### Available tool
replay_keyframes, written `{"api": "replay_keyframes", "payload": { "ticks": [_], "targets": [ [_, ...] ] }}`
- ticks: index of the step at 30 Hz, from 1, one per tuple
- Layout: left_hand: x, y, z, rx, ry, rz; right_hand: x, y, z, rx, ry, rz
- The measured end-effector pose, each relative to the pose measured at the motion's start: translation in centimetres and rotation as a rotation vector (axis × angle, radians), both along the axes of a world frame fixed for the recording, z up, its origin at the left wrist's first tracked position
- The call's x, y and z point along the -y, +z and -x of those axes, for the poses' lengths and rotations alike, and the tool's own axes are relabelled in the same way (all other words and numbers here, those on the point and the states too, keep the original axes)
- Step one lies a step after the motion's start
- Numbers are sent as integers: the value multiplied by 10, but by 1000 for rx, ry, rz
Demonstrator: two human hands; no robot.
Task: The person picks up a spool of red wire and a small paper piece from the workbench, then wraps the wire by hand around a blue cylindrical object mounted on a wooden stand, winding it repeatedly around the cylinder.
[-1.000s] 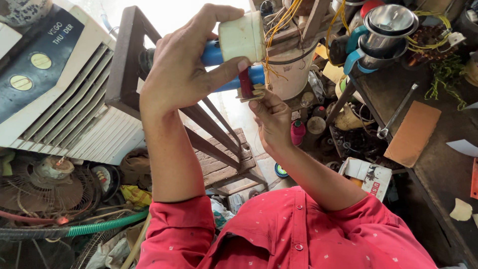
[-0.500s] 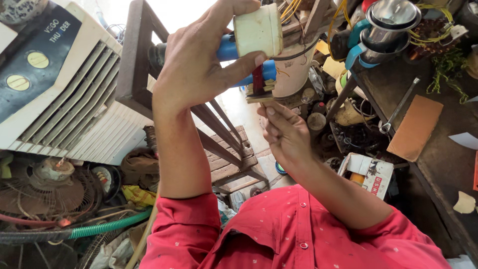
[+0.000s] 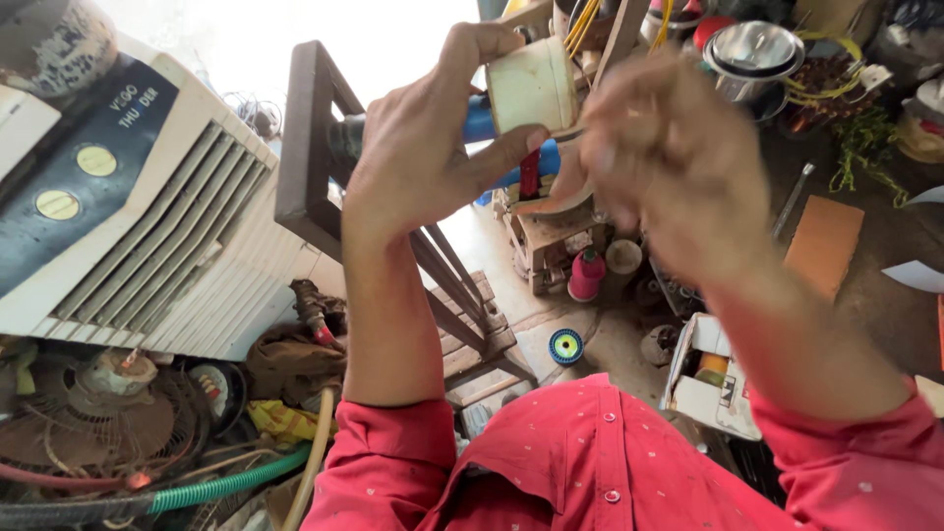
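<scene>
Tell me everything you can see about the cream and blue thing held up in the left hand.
The cream and blue thing has a cream, plastic-looking boxy end and a blue rounded body behind it, with a small red part below. It is held raised at chest height, lying roughly sideways. The left hand wraps it, thumb pressed under the cream end. The right hand, blurred, is close beside it; whether it touches cannot be told.

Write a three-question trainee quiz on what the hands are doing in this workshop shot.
1. True or false: the left hand grips a cream-coloured block with a blue part behind it.
2. Which hand is blurred in this view? A) the left hand B) the right hand
3. What colour is the corrugated hose at the lower left?

Key: 1 true. 2 B. 3 green.
</scene>
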State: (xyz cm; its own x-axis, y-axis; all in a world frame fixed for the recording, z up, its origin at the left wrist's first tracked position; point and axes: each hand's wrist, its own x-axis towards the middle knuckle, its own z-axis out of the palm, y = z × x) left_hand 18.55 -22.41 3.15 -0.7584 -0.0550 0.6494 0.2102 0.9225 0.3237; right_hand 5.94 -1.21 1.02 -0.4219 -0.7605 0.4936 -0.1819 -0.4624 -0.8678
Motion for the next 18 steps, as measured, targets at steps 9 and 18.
{"api": "replay_keyframes", "payload": {
  "ticks": [9, 18],
  "targets": [
    [0, 9, -9, -30, -2, 21, 101, 41, 86, -238, -37, -334],
    [21, 3, -19, -26, -29, -1, 163, -75, 112, 399, 83, -264]
  ]
}}
